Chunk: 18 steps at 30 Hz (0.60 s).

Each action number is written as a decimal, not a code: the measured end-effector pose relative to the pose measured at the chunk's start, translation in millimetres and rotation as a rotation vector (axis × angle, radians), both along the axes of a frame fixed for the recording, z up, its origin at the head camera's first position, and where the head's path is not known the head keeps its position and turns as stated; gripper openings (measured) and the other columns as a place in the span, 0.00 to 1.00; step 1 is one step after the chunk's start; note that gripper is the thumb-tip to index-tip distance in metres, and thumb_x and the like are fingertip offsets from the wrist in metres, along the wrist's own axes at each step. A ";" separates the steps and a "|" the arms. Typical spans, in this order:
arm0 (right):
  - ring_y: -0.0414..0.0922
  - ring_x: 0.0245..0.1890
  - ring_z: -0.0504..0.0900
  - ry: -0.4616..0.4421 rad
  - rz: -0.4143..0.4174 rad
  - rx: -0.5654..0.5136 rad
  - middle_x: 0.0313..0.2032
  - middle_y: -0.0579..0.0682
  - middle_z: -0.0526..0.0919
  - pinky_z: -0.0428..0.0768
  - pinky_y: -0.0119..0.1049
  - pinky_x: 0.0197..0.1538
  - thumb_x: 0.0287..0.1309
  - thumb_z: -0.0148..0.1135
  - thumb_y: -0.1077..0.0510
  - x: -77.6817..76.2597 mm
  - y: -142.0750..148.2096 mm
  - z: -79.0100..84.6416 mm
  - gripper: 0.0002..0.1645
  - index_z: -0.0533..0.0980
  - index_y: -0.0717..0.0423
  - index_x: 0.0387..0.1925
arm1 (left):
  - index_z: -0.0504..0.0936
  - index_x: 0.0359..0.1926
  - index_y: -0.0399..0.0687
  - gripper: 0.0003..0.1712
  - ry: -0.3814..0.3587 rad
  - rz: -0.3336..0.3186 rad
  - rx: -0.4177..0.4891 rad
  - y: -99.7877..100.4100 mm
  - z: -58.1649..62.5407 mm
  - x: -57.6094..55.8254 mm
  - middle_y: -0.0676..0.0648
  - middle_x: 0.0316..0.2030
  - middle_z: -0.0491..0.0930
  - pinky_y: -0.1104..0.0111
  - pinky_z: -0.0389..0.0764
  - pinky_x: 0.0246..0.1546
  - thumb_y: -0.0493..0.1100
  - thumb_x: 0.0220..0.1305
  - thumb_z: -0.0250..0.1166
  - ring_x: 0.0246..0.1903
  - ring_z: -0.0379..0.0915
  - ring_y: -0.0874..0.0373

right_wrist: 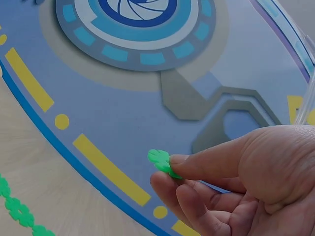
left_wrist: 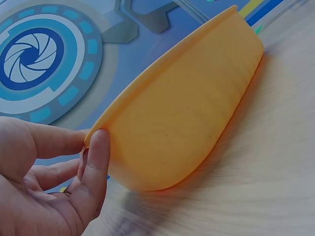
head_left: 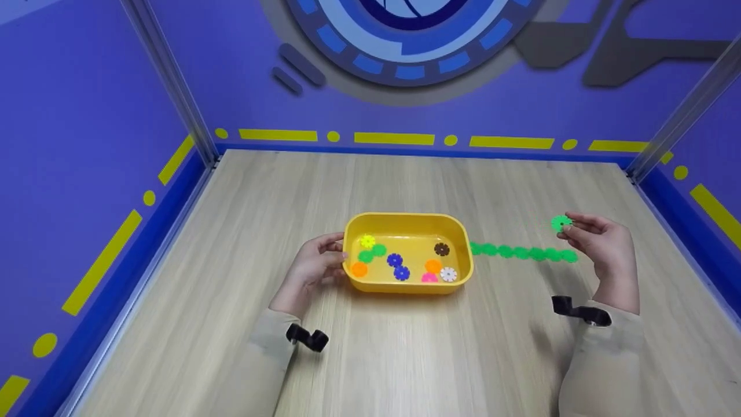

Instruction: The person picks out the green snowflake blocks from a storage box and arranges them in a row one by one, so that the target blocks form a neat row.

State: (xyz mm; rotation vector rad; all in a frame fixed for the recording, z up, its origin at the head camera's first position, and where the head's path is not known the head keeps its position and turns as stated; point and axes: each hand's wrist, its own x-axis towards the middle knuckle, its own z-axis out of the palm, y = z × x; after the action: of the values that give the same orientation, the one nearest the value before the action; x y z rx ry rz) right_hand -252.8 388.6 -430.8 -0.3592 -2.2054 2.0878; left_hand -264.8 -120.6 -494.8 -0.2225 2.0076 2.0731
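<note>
My left hand grips the left end wall of a yellow plastic bin; in the left wrist view the thumb and fingers pinch its rim. Between thumb and fingertips, my right hand holds a green snowflake disc up over the table at the right. Below that disc, a row of linked green discs runs from the bin's right side toward the right hand. Loose discs lie inside the bin: yellow, green, orange, blue, brown, white and pink.
The bin stands on a light wood-grain table. Blue printed panels enclose the table at the back and both sides, with metal posts at the corners. Each sleeve carries a black wrist mount.
</note>
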 end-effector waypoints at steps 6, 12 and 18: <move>0.34 0.28 0.89 -0.005 -0.067 -0.085 0.30 0.36 0.87 0.85 0.22 0.36 0.63 0.66 0.69 0.1 10.8 -7.1 0.16 0.84 0.44 0.41 | 0.76 0.68 0.42 0.31 -0.005 -0.004 0.006 0.4 0.0 0.4 0.45 0.46 0.75 0.68 0.86 0.31 0.28 0.64 0.65 0.31 0.77 0.57; 0.34 0.27 0.88 -0.042 -0.139 -0.113 0.28 0.37 0.87 0.85 0.22 0.35 0.63 0.64 0.70 -1.0 19.3 -16.0 0.17 0.83 0.43 0.39 | 0.76 0.68 0.45 0.32 -0.021 0.006 -0.003 0.2 -1.0 0.2 0.45 0.47 0.75 0.65 0.87 0.34 0.28 0.63 0.66 0.31 0.77 0.56; 0.34 0.27 0.88 -0.103 -0.219 -0.140 0.27 0.37 0.86 0.85 0.22 0.35 0.65 0.63 0.70 -1.3 27.0 -24.1 0.17 0.82 0.42 0.37 | 0.76 0.68 0.45 0.32 -0.021 0.007 -0.010 0.3 -1.5 -0.5 0.44 0.48 0.75 0.63 0.87 0.36 0.29 0.63 0.66 0.32 0.77 0.56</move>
State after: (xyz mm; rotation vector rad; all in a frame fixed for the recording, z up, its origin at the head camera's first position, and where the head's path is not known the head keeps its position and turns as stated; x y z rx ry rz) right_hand -254.0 415.6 -454.8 -0.7002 -1.9709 2.1516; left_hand -265.3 -120.3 -496.2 -0.2524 2.0079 2.0568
